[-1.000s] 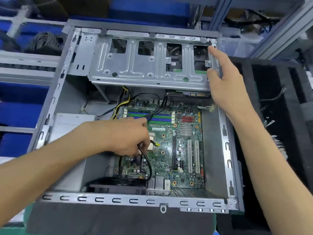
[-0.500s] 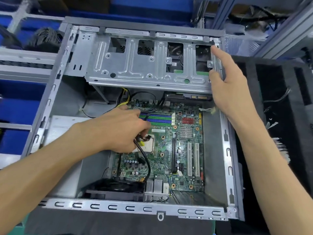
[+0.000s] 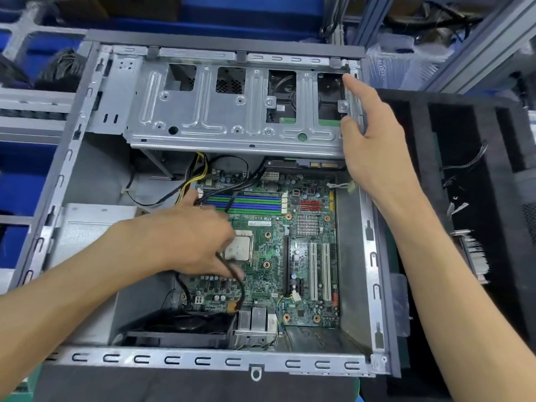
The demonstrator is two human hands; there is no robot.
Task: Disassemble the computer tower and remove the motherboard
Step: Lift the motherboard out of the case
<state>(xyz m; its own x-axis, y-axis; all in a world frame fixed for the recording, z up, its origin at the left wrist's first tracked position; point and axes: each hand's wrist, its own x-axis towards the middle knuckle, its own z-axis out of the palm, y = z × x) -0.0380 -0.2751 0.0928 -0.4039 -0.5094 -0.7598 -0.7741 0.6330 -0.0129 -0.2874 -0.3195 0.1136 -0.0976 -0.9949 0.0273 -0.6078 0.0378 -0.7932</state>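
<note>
The open computer tower (image 3: 374, 285) lies on its side, showing the green motherboard (image 3: 307, 268) inside. My left hand (image 3: 191, 239) reaches into the case over the board's left part and grips a black cable (image 3: 236, 281) that loops down toward the board's lower edge. Beside its fingers the bare CPU (image 3: 240, 248) is visible. My right hand (image 3: 374, 140) holds the right end of the metal drive cage (image 3: 220, 123), thumb on the cage face and fingers along its side.
A grey power supply (image 3: 87, 227) sits at the case's left. A black fan (image 3: 185, 326) lies at the bottom left inside. Yellow and black wires (image 3: 194, 175) run under the cage. Black foam trays (image 3: 478, 198) stand to the right, blue bins behind.
My left hand has drawn the black cable up and left, away from the CPU, which now shows more fully. My right hand stays on the drive cage's right end.
</note>
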